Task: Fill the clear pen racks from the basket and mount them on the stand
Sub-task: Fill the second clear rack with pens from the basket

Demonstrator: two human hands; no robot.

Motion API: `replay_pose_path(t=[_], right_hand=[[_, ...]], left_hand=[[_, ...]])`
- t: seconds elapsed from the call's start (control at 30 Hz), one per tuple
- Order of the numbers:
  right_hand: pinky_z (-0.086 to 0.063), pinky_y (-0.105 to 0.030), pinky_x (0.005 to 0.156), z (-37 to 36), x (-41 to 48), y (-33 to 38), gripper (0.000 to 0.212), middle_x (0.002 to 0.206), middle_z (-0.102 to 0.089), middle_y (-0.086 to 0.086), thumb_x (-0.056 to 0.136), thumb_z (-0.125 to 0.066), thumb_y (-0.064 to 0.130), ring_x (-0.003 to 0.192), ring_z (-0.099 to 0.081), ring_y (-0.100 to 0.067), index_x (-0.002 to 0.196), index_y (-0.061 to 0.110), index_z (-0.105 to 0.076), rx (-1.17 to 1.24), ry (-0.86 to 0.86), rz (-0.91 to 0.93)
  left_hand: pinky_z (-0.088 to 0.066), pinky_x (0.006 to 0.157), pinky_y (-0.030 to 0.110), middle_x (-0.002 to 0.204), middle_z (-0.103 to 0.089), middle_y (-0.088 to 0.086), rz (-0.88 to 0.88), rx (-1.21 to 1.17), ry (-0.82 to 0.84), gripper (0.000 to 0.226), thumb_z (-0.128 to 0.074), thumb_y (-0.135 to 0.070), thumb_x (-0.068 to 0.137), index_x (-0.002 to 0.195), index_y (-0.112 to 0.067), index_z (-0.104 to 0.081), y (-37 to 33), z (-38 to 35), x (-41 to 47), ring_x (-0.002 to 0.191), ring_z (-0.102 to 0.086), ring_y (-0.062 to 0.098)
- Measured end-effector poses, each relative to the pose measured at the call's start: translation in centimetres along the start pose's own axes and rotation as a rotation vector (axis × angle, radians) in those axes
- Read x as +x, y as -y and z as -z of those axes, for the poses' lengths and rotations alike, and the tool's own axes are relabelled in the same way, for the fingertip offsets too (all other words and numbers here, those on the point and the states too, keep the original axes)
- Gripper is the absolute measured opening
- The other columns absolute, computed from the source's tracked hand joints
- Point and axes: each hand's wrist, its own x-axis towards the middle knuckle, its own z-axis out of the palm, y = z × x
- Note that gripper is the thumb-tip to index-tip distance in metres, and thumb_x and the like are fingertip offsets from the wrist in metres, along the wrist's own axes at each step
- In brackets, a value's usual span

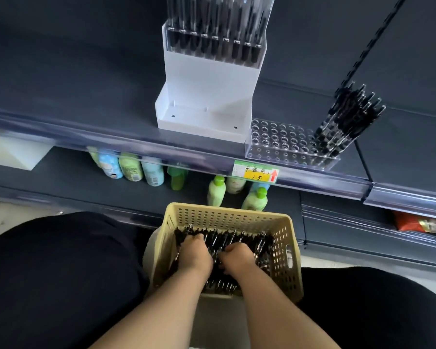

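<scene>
A shop is shown. Dark shelving (86, 79) is edged with clear price strips, and a handwritten price label (256, 171) is clipped to one of them. Bottles (215, 188) with coloured caps are lined up on the lower shelf, and a pen display stand (209, 79) is set above.

Perforated matt plastic basket (227, 215); glossy clear plastic rack (282, 147).
</scene>
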Motion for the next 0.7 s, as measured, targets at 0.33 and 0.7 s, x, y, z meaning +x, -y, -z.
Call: replay_pose_path(t=[0.33, 0.7], right_hand=[[-0.038, -0.021, 0.05, -0.1, 1.3, 0.4, 0.032, 0.057, -0.057, -0.001, 0.091, -0.053, 0.031, 0.046, -0.049, -0.01, 0.065, 0.014, -0.056, 0.122, 0.163, 0.016], [-0.046, -0.023, 0.045, -0.5, -1.0, 0.7, 0.017, 0.069, -0.063, -0.004, 0.087, -0.062, 0.023, 0.051, -0.059, -0.012, 0.093, 0.008, -0.055, 0.381, 0.082, 0.07]], left_hand=[[-0.042, 0.096, 0.031, 0.128, -0.058, 0.005, 0.053, -0.055, 0.053, 0.037, -0.046, -0.024, 0.093, 0.129, -0.019, -0.052, 0.2, -1.0, 2.0, 0.118, -0.053, 0.024], [-0.038, 0.087, 0.022, 0.123, -0.061, 0.006, 0.032, -0.401, 0.01, 0.031, -0.052, -0.021, 0.094, 0.124, -0.014, -0.056, 0.0, 0.8, -0.1, 0.111, -0.055, 0.021]])
